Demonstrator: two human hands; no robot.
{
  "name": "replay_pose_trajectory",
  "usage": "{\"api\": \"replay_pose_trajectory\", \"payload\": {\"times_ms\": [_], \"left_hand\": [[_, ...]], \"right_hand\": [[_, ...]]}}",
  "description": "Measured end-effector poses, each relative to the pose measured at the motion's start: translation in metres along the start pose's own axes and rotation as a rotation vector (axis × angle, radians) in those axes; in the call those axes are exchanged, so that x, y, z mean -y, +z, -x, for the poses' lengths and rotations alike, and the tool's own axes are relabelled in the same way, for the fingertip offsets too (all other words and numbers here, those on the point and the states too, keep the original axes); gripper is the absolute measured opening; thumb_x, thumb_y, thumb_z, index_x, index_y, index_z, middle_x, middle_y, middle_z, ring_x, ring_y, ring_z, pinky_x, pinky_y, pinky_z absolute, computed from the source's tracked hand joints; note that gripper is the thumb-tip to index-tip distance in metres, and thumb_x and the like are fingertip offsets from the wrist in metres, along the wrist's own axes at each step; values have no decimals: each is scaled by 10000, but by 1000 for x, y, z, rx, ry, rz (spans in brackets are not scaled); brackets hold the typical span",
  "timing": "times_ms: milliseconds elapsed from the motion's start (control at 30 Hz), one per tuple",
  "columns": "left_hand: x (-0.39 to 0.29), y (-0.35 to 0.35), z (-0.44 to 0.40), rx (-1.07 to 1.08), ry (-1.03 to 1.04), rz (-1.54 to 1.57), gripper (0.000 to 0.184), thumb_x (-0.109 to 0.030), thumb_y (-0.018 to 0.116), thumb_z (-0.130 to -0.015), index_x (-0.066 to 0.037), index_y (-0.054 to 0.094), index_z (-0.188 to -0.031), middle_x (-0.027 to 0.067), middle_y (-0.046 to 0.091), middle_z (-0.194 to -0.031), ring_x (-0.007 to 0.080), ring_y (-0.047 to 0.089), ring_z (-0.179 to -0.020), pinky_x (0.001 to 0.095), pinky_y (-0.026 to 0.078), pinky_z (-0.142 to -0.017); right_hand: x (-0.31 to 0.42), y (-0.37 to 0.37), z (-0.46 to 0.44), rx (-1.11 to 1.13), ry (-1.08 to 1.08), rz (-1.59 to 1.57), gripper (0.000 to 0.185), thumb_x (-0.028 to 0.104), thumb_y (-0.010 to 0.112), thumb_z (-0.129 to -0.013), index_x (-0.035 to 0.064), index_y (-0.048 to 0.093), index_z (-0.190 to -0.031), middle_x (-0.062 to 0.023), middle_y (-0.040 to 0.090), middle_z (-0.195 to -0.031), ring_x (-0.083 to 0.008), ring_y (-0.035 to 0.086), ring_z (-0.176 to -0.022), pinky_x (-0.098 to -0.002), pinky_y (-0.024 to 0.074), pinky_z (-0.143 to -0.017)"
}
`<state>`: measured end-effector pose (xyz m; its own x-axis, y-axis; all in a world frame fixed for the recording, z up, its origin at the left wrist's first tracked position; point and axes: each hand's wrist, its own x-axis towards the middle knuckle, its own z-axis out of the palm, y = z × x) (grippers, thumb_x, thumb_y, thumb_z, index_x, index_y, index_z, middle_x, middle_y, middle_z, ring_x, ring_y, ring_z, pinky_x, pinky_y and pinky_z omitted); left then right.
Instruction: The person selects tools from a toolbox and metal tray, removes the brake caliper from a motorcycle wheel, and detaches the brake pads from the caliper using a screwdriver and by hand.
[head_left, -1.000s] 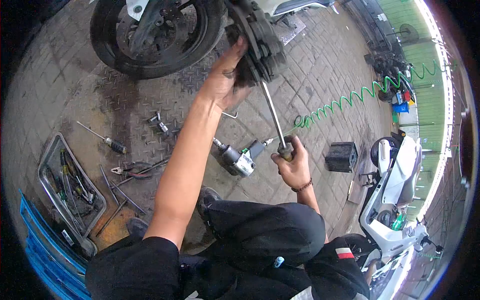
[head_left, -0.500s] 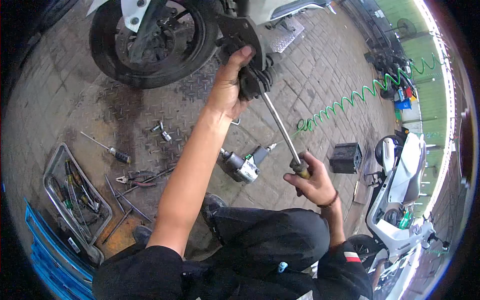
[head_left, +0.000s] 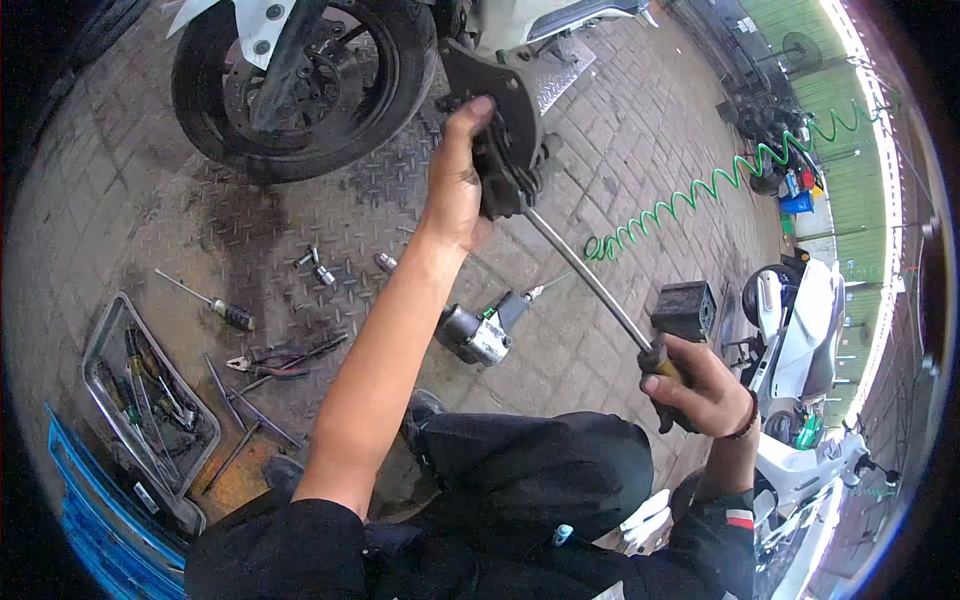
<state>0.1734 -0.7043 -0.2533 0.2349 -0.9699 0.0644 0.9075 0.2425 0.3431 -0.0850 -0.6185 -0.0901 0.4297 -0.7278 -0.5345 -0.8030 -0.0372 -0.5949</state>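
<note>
My left hand (head_left: 458,185) is closed around a dark metal part with a curved plate (head_left: 510,90), held up in front of the scooter's front wheel (head_left: 400,100). Its thumb presses on the near side of the plate. In my right hand (head_left: 705,385) is a long screwdriver (head_left: 590,280) with a black and yellow handle, the fingers wrapped round it. The shaft slants up to the left, and its tip meets the lower end of the part; my view does not show how far it goes in. An impact wrench (head_left: 480,335) lies on the floor below.
Pliers (head_left: 270,362), a smaller screwdriver (head_left: 225,312) and sockets (head_left: 322,270) lie on the metal plate floor. At left stands a tool tray (head_left: 205,440). A green coiled air hose (head_left: 690,195) stretches to the right, past a black crate (head_left: 685,308) and a parked white scooter (head_left: 805,330).
My right hand has swung right and slightly down with the screwdriver handle, so the shaft slants more. The part in my left hand has turned slightly, showing more of its plate.
</note>
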Motion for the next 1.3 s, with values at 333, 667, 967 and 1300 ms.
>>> {"api": "replay_pose_trajectory", "payload": {"times_ms": [333, 667, 967, 1300], "left_hand": [[-5, 0, 0, -1, -15, 74, 557, -594, 412, -903, -111, 588, -1116, 56, 648, -980, 199, 636, -872, 335, 516, -771], [-6, 5, 6, -72, 68, 59, 467, -565, 447, -907, -166, 582, -1108, 20, 618, -998, 176, 610, -849, 333, 494, -764], [1, -13, 4, -80, 116, -62, 537, -552, 476, -912, -81, 571, -1152, 41, 608, -1061, 156, 594, -917, 314, 476, -813], [-32, -22, 7, -5, 177, -192, 605, -559, 541, -895, -31, 547, -1191, 34, 630, -1040, 114, 620, -908, 276, 509, -800]], "right_hand": [[16, 3, 8, -20, -35, -93, 216, 176, 638, -894, -10, 536, -933, -21, 557, -618, -108, 579, -518, -259, 439, -460], [46, -1, -4, -42, 57, 43, 279, 246, 608, -918, -8, 499, -955, -12, 533, -618, -94, 545, -499, -258, 424, -441], [41, 1, -15, 78, 131, -86, 243, 223, 591, -938, 9, 477, -958, 8, 499, -600, -84, 514, -474, -254, 400, -407], [19, 17, -45, 124, 177, -228, 267, 137, 642, -882, -15, 483, -1032, 5, 509, -612, -88, 504, -445, -258, 394, -376]]}}
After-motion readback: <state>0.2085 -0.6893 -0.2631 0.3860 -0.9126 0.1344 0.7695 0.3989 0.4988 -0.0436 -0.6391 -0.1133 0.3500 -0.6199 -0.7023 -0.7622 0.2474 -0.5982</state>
